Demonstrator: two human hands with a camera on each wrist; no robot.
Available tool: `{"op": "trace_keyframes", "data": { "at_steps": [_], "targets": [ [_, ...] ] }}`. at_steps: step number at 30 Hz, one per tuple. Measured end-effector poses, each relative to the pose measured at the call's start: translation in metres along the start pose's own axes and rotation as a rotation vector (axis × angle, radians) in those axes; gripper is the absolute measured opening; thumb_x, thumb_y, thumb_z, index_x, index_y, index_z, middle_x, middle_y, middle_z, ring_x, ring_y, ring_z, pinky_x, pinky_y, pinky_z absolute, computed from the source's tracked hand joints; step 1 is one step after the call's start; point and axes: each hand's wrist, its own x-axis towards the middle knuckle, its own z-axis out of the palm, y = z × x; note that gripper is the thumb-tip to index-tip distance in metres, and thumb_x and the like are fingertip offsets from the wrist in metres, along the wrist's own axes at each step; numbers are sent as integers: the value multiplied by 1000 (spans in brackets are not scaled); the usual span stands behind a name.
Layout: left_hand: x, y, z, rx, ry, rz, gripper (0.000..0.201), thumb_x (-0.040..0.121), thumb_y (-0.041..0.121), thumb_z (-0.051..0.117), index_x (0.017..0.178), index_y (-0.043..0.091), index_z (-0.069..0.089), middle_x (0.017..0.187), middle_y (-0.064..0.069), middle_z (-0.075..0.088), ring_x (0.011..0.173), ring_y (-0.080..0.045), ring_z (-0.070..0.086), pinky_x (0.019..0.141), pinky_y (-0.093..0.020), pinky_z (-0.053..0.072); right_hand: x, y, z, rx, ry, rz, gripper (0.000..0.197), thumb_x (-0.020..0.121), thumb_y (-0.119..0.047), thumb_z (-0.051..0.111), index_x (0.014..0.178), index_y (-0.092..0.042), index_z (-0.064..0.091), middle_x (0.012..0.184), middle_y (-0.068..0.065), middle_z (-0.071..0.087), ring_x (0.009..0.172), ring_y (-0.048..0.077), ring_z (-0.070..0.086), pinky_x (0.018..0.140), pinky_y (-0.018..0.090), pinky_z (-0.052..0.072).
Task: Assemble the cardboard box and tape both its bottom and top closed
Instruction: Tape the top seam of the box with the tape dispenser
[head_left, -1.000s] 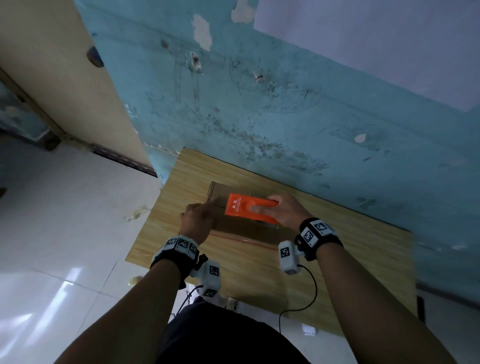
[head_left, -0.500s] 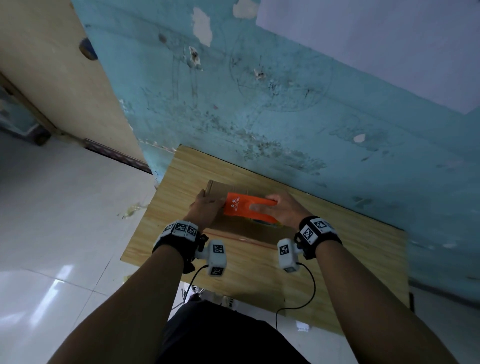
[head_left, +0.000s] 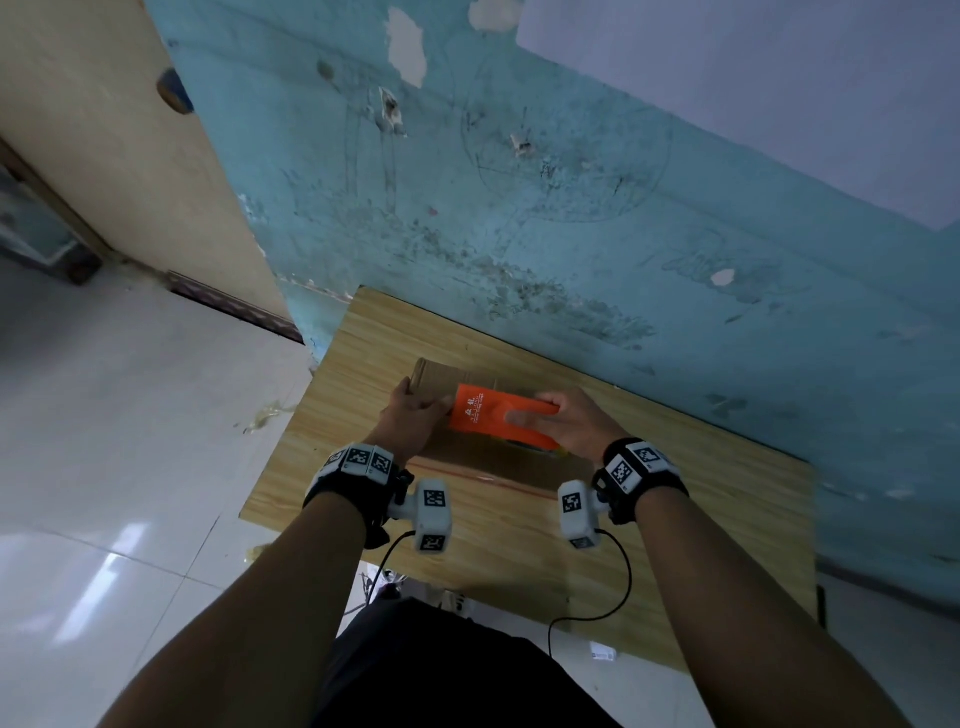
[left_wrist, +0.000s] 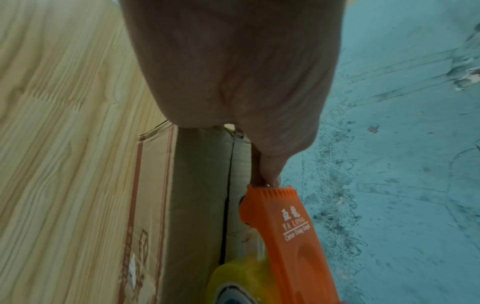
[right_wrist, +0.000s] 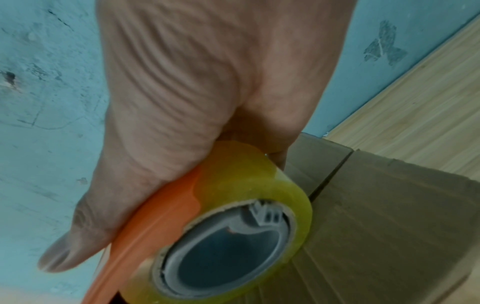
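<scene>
A brown cardboard box (head_left: 493, 465) lies on the wooden table (head_left: 691, 525) with its closed flaps facing up. The flap seam (left_wrist: 228, 185) runs along the top. My left hand (head_left: 418, 415) grips the box's left end, fingers over the edge and thumb on top. My right hand (head_left: 553, 423) holds an orange tape dispenser (head_left: 491, 415) flat on the box top, index finger along its side. Its nose (left_wrist: 275, 193) sits just behind my left fingertips. The yellowish tape roll (right_wrist: 249, 191) rests over the seam (right_wrist: 330, 176). No tape strip on the box can be made out.
The table stands against a worn blue wall (head_left: 571, 234), just beyond the box. White tiled floor (head_left: 104, 441) lies to the left and a beige door (head_left: 104, 130) at the far left. Bare wood (head_left: 727, 493) extends right of the box. Wrist camera cables (head_left: 613, 597) hang at the table's near edge.
My left hand has moved from the box's near-left side up onto its left end, close to the dispenser's nose. The right hand and dispenser have stayed on the box top.
</scene>
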Motion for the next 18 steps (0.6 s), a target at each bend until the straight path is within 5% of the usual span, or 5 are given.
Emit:
{"op": "trace_keyframes", "data": {
  "at_steps": [8, 14, 18],
  "targets": [
    [15, -17, 1, -11, -17, 7, 125, 41, 86, 86, 148, 48, 35, 138, -11, 60, 116, -37, 66, 98, -63, 56, -2, 2, -2, 19, -9, -8, 82, 72, -71, 76, 134, -18, 66, 110, 2, 76, 97, 23, 77, 79, 34, 64],
    [-15, 13, 3, 15, -3, -15, 119, 57, 69, 84, 156, 42, 23, 142, -14, 54, 119, -38, 62, 103, -63, 52, -1, 6, -4, 21, -11, -6, 85, 71, -72, 76, 137, -19, 65, 113, 2, 75, 99, 24, 77, 84, 38, 65],
    [-14, 15, 2, -16, -32, -19, 129, 48, 89, 82, 155, 47, 23, 144, -14, 55, 123, -39, 60, 107, -63, 49, -1, 9, -6, 33, -10, -5, 90, 70, -71, 76, 139, -15, 64, 115, 4, 75, 100, 24, 77, 79, 34, 63]
  ]
}}
